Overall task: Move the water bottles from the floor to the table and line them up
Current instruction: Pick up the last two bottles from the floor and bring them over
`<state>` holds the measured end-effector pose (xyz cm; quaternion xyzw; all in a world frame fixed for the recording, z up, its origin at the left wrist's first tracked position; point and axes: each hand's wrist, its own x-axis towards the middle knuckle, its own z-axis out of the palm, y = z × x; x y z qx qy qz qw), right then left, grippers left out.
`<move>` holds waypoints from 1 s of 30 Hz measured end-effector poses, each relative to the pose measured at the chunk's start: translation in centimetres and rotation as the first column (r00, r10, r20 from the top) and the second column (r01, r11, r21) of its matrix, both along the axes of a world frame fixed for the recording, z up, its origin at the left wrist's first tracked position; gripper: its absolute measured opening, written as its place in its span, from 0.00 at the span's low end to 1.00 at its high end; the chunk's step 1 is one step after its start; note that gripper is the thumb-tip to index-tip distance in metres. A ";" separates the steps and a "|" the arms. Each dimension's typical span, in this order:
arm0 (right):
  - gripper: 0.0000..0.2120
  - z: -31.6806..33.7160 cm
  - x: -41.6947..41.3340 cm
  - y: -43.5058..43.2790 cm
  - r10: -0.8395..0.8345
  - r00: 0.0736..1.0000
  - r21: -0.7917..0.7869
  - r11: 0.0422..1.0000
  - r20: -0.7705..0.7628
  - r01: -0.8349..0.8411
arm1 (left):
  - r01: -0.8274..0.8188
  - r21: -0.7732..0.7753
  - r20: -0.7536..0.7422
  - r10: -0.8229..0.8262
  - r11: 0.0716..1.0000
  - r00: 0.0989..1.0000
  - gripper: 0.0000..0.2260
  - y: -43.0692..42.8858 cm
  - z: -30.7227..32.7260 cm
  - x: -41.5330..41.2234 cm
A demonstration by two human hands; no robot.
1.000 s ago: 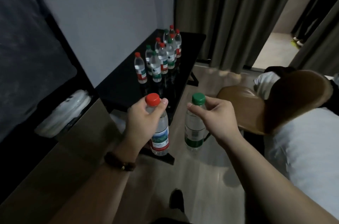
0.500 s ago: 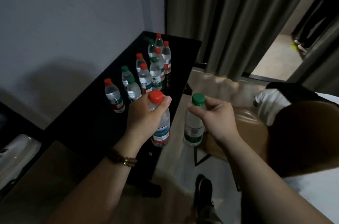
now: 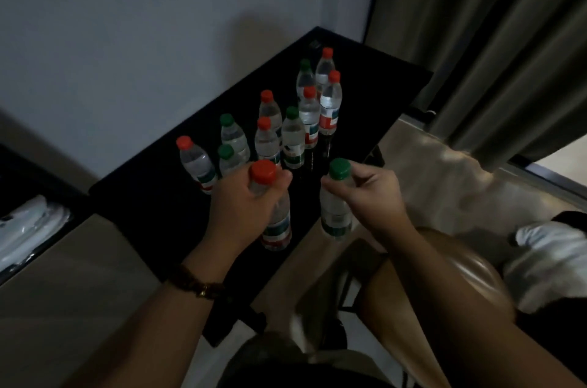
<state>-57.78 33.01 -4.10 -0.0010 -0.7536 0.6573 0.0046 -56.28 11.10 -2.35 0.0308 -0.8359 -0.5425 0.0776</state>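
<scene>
My left hand (image 3: pixel 244 206) grips a red-capped water bottle (image 3: pixel 276 222) by its neck, held above the near part of the black table (image 3: pixel 152 206). My right hand (image 3: pixel 365 197) holds a green-capped water bottle (image 3: pixel 335 216) by its neck, over the table's right edge. Both bottles hang upright. Several more bottles with red and green caps (image 3: pixel 293 140) stand on the table in rough rows running toward the far corner.
A grey wall lies behind the table and dark curtains (image 3: pixel 495 38) hang at the right. A brown chair seat (image 3: pixel 444 286) sits under my right forearm. A white bundle (image 3: pixel 552 260) lies at far right. A low cabinet (image 3: pixel 63 276) stands at the left.
I have stepped closer to the table; both hands with their bottles have moved forward over its near end. The view now looks more steeply down at the standing bottles.
</scene>
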 end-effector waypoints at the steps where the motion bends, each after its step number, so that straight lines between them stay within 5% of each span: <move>1: 0.13 -0.4 -0.9 0.3 0.019 1.000 0.008 1.000 0.008 -0.019 | -0.002 -0.015 -0.002 0.002 1.000 1.000 0.10 0.4 0.1 -0.6; 7: 0.09 -1.7 -6.1 1.7 0.045 0.998 -0.016 0.999 0.037 -0.045 | 0.078 -0.154 -0.011 -0.081 0.985 0.997 0.22 2.5 -0.2 -4.8; 14: 0.10 -1.4 -10.6 3.0 0.000 0.999 0.017 1.000 -0.041 0.001 | 0.144 -0.216 -0.098 -0.168 0.966 0.981 0.14 4.7 -0.9 -8.5; 30: 0.06 -0.5 -24.1 9.5 -0.117 0.993 0.081 0.990 -0.024 0.118 | 0.170 -0.268 -0.039 -0.186 0.948 0.982 0.15 11.3 -0.5 -19.6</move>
